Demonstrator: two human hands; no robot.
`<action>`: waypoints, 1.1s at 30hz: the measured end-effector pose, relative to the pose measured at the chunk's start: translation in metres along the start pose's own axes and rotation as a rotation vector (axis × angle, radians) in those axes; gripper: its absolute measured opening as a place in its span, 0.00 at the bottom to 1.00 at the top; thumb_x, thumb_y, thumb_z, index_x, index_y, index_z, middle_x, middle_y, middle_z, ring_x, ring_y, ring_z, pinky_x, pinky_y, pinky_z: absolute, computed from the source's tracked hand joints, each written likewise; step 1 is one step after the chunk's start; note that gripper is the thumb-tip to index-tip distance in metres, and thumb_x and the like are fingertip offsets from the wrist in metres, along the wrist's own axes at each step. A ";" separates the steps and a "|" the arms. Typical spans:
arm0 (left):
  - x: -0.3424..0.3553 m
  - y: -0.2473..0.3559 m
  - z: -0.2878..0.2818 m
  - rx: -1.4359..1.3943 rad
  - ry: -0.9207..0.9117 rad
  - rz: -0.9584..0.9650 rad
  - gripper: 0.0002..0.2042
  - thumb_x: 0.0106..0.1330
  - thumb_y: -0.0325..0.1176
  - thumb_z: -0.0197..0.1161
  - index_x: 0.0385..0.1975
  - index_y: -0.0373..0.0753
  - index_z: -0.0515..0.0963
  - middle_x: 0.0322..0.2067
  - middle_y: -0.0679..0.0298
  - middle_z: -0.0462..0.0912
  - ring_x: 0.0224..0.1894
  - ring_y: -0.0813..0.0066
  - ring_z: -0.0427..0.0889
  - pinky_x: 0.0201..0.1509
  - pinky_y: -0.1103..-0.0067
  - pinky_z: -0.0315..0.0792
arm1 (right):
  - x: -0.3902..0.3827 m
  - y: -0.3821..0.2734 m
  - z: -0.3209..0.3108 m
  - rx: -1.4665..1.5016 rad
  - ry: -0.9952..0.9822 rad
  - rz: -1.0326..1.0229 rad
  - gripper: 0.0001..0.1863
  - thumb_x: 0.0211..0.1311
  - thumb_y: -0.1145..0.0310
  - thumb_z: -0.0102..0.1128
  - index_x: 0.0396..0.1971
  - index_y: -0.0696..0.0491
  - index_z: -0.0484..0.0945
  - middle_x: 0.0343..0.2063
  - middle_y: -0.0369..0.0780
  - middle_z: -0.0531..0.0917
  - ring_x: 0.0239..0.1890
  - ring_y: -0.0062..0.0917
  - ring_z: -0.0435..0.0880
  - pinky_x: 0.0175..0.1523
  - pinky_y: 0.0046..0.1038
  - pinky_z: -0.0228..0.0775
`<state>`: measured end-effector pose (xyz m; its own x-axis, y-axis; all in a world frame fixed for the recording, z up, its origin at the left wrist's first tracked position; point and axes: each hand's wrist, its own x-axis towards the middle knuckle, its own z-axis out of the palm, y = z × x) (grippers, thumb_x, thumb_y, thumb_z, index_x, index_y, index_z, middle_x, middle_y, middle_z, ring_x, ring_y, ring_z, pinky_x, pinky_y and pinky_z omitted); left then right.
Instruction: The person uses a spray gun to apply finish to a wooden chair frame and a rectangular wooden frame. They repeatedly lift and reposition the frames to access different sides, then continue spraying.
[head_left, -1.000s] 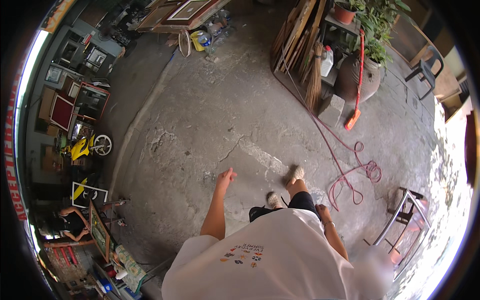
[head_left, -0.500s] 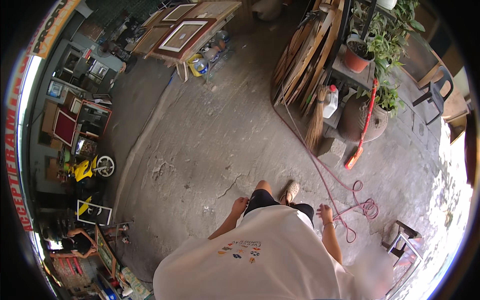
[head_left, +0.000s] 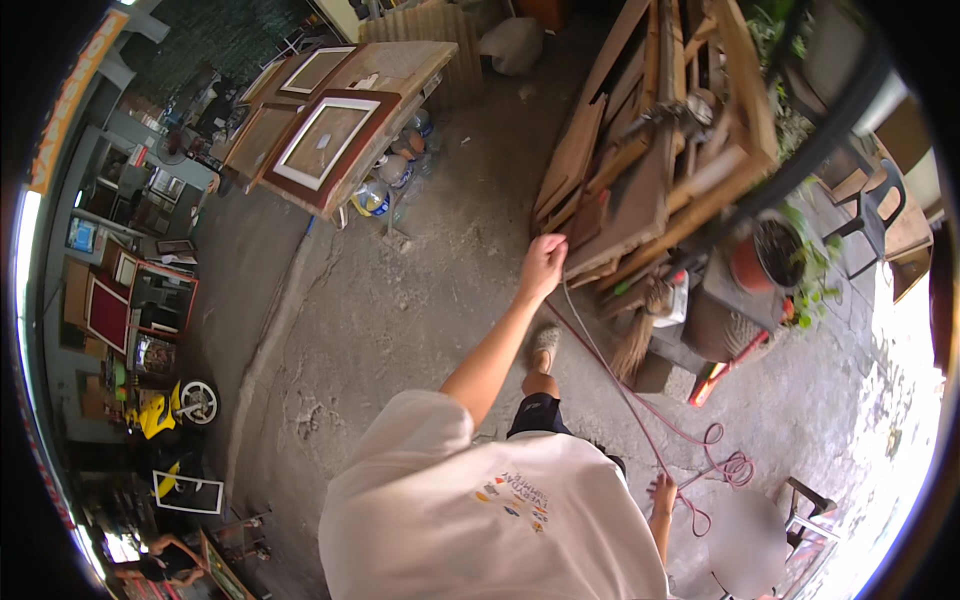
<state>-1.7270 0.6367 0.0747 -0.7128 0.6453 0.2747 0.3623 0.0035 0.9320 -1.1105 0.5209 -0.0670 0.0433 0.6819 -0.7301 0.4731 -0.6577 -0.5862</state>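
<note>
The person stands on the concrete floor (head_left: pixel 400 300) with the left arm stretched forward, and the left hand (head_left: pixel 543 263) is curled into a loose fist right at the near edge of a stack of wooden boards (head_left: pixel 640 190) that leans in a rough timber rack. The hand looks closed, and it sits just where a thin pink cord (head_left: pixel 640 410) rises from the floor, but the view is too small to tell whether the fingers grip the cord, touch a board edge, or hold nothing. The right hand (head_left: pixel 662 497) hangs low beside the hip with the fingers loosely spread and empty, close to the loops the same cord makes on the floor near a metal stool (head_left: pixel 800 500). Judged from how things lie, the work is at its very start: the reach to the boards is made, yet every board leans in its place and none is lifted or drawn out. The cord trails slack across the floor, not gathered. A small broom (head_left: pixel 640 335) and a potted plant (head_left: pixel 775 255) stand just beside the rack, and well apart to the left a surface (head_left: pixel 390 75) carries 3 framed panels (head_left: pixel 325 140), untouched.
</note>
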 end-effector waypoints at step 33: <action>0.292 0.045 0.151 0.162 -0.372 0.387 0.15 0.73 0.41 0.53 0.41 0.32 0.70 0.31 0.43 0.78 0.36 0.38 0.78 0.37 0.60 0.70 | -0.108 -0.271 0.247 -0.254 0.365 -0.076 0.14 0.66 0.62 0.58 0.43 0.58 0.76 0.32 0.47 0.84 0.34 0.40 0.85 0.41 0.35 0.76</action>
<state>-1.8282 0.9401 0.1611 -0.2599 0.8488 0.4605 0.6644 -0.1888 0.7231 -1.4602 0.5465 0.0835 0.2858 0.8237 -0.4897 0.6863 -0.5326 -0.4953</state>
